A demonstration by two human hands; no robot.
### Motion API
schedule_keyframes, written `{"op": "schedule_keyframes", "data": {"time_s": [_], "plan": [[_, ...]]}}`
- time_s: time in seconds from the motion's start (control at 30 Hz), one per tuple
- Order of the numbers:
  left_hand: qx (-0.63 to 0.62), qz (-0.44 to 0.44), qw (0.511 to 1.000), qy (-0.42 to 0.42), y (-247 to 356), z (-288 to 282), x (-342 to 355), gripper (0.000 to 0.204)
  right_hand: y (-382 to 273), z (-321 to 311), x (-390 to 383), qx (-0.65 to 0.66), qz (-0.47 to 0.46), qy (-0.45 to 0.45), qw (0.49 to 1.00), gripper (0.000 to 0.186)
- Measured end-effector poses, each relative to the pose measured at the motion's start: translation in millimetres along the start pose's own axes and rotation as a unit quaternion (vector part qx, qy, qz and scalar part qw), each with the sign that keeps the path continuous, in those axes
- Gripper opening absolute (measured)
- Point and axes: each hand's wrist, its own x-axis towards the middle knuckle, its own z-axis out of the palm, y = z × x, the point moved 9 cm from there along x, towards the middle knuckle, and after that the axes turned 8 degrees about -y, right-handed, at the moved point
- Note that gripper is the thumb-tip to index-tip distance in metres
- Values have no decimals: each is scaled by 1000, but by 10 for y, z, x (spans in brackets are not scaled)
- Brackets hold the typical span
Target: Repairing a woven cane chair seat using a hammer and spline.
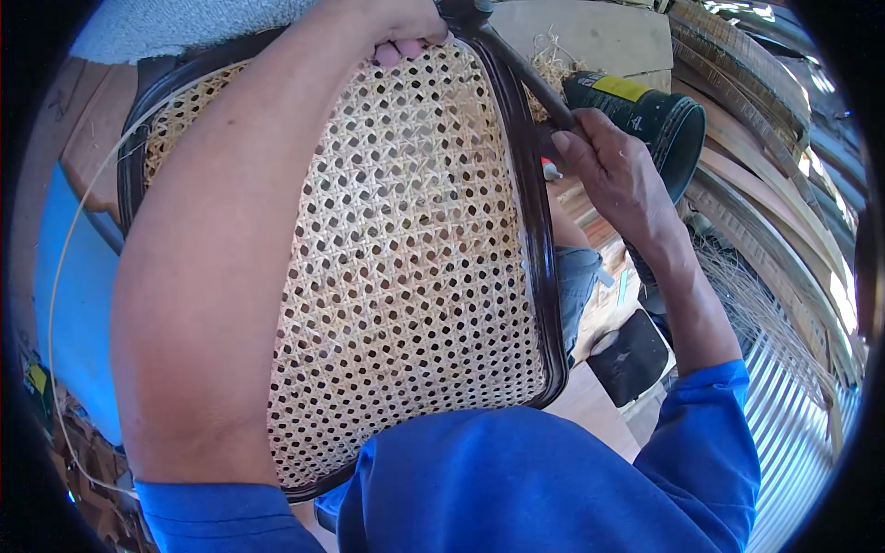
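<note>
A cane-webbed chair panel [406, 230] in a dark, glossy wooden frame [537, 230] lies tilted before me, its lower edge against my blue shirt. My right hand [613, 170] is closed round the handle end of a dark hammer [525, 74]. The hammer reaches up and left across the frame, its head close to my left hand. My left hand [406, 26] lies at the top of the webbing with curled fingers, partly cut off by the picture's edge. Whatever those fingers hold is hidden. My left forearm covers the panel's left part.
A dark green bucket [678, 138] lies on its side at the right, beside curved wooden strips [765, 175] and loose cane fibres [751, 286]. A pale cane strand [66, 249] loops down the left over a blue sheet [74, 304]. Grey-blue textured fabric [175, 28] sits at upper left.
</note>
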Motion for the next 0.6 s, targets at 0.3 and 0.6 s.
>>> {"op": "schedule_keyframes", "data": {"time_s": [0.3,0.6], "plan": [[-40,387,919,-70,-783,347,-498,22,-77,32,23,-17,-33,8,999,32],[-12,7,1000,4,0,-33,-84,20,-154,31,-48,8,-79,52,996,23]]}}
